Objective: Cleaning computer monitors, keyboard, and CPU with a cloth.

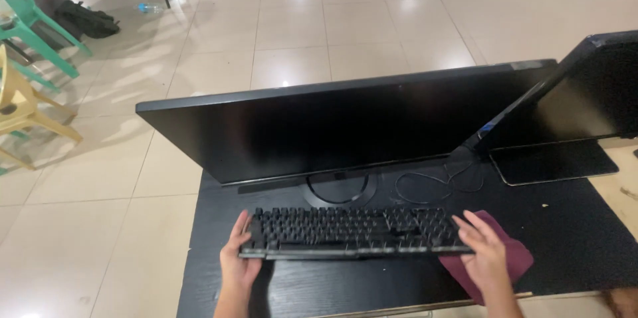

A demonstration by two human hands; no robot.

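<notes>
A person's left hand (237,258) and right hand (483,251) grip opposite ends of a black keyboard (352,231), steadying it level above a maroon cloth (515,258) on the dark surface (571,231).

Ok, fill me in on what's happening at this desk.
A person grips a black keyboard at both ends, left hand on its left edge, right hand at its right end over a maroon cloth. It sits on a black desk before a dark monitor; a second monitor stands to the right.
</notes>
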